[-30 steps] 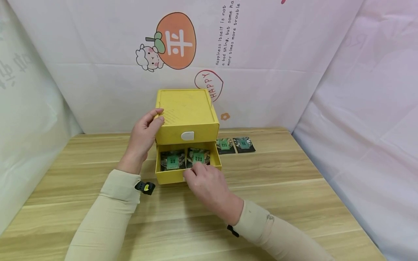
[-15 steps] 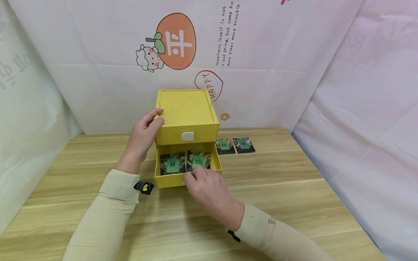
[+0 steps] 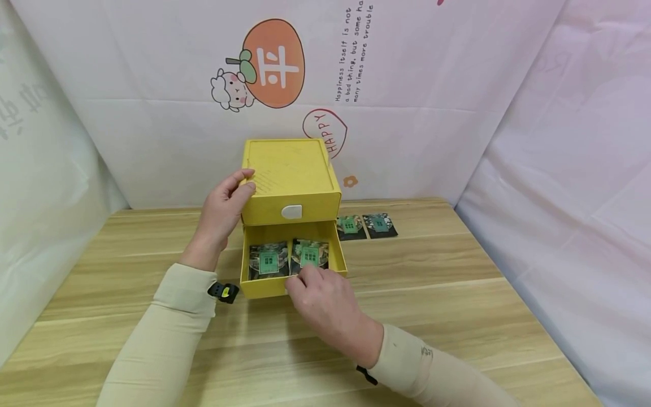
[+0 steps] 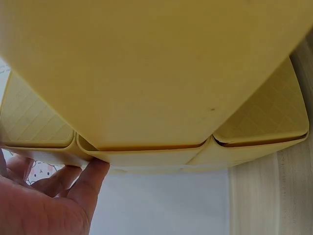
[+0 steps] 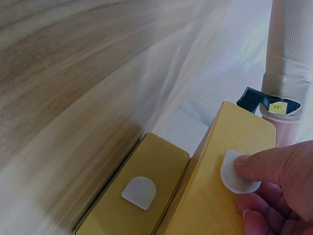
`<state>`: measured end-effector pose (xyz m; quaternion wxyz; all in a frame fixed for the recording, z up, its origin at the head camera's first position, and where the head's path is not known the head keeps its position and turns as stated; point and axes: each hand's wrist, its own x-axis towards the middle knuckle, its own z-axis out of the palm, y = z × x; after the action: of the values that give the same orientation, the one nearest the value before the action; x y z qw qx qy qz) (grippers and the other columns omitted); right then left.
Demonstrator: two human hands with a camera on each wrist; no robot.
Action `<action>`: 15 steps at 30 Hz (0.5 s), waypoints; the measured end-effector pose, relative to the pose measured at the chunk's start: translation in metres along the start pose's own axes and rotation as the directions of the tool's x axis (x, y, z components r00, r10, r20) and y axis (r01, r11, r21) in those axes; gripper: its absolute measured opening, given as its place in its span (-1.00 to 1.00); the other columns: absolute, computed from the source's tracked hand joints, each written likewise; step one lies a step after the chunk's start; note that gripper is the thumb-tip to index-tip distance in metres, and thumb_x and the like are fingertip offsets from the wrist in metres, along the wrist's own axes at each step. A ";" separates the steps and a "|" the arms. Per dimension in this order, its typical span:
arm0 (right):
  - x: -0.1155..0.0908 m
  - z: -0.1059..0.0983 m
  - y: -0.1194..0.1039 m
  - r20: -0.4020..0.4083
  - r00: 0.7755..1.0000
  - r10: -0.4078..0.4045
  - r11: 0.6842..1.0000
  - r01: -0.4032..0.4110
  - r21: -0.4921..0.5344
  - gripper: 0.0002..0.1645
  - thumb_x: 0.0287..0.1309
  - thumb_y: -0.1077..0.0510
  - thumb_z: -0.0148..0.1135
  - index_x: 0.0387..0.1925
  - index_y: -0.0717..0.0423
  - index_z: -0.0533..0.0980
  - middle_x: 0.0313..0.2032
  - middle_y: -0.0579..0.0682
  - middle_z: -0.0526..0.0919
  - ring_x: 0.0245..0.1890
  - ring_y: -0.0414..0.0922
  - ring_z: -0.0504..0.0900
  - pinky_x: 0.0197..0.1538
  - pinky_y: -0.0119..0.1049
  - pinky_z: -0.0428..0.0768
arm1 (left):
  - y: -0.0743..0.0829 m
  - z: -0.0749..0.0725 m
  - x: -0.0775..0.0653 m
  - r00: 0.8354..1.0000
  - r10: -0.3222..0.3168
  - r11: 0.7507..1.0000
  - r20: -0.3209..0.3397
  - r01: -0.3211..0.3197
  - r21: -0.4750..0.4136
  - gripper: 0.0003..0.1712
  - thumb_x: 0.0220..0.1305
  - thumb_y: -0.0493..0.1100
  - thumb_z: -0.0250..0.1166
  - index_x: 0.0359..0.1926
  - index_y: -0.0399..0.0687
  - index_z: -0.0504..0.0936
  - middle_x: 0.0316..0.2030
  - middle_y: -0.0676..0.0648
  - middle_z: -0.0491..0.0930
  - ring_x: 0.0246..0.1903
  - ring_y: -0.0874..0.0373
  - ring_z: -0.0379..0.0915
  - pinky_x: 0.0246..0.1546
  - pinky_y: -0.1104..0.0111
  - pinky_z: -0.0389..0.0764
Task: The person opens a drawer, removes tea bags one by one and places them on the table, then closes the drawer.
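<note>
A yellow two-drawer box (image 3: 292, 164) stands on the wooden table with its lower drawer (image 3: 263, 289) pulled out. Inside that drawer, two dark sachets with green labels lie side by side: a left sachet (image 3: 268, 262) and a right sachet (image 3: 311, 253). My right hand (image 3: 328, 305) is at the drawer front; the right wrist view has its thumb pressed on the white pull tab (image 5: 229, 174), fingers curled behind. Along the box's upper left edge, my left hand (image 3: 218, 212) rests its fingertips and thumb. The left wrist view shows these fingers (image 4: 90, 183) against the yellow edge.
Two more sachets lie on the table right of the box, a nearer sachet (image 3: 351, 227) partly hidden by it and a farther sachet (image 3: 380, 225). The upper drawer is closed, its white tab (image 3: 292, 212) facing front. A printed white cloth (image 3: 407, 141) hangs behind.
The lower drawer has slid farther out toward me, moving with my right hand, and more of the two sachets inside shows. My left hand stays on the box.
</note>
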<state>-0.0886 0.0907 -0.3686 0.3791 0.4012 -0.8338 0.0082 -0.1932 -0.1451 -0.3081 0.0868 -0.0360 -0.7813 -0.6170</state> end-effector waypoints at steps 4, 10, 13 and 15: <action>-0.002 -0.002 -0.001 0.023 1.000 -0.002 1.000 0.002 0.009 -0.74 0.39 0.38 0.10 -0.40 0.10 0.59 -0.47 -0.03 0.55 -0.62 -0.18 0.48 -0.57 -0.32 0.56 | 0.000 0.000 -0.001 1.000 -0.008 1.000 -0.003 0.008 0.002 -0.37 0.53 0.24 0.13 0.50 0.22 0.44 0.55 0.05 0.27 0.42 0.04 0.27 0.40 0.02 0.35; -0.004 -0.004 -0.003 0.015 1.000 -0.012 1.000 0.012 0.015 -0.79 0.35 0.38 0.16 -0.40 0.11 0.59 -0.46 -0.02 0.59 -0.60 -0.17 0.53 -0.52 -0.31 0.62 | 0.000 0.001 -0.001 1.000 -0.015 1.000 -0.003 0.015 -0.001 -0.37 0.52 0.24 0.12 0.50 0.22 0.44 0.55 0.04 0.27 0.41 0.04 0.28 0.39 0.02 0.35; -0.005 -0.004 -0.004 -0.003 1.000 -0.025 1.000 0.025 0.009 -0.75 0.38 0.38 0.10 -0.40 0.11 0.59 -0.46 -0.03 0.59 -0.60 -0.18 0.54 -0.53 -0.32 0.61 | 0.000 0.001 -0.001 1.000 -0.016 1.000 -0.004 0.016 -0.005 -0.37 0.52 0.24 0.13 0.50 0.21 0.44 0.54 0.04 0.28 0.40 0.04 0.29 0.38 0.04 0.36; -0.006 -0.005 -0.004 -0.019 0.999 -0.034 0.999 0.034 0.002 -0.70 0.41 0.38 0.03 -0.40 0.11 0.58 -0.47 -0.04 0.59 -0.61 -0.19 0.53 -0.55 -0.33 0.59 | 0.000 0.001 -0.001 1.000 -0.016 1.000 -0.003 0.016 -0.004 -0.37 0.52 0.24 0.12 0.50 0.22 0.44 0.55 0.03 0.27 0.40 0.04 0.29 0.39 0.03 0.36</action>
<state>-0.0805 0.0936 -0.3698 0.3866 0.4158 -0.8232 0.0063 -0.1926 -0.1443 -0.3083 0.0831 -0.0287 -0.7803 -0.6192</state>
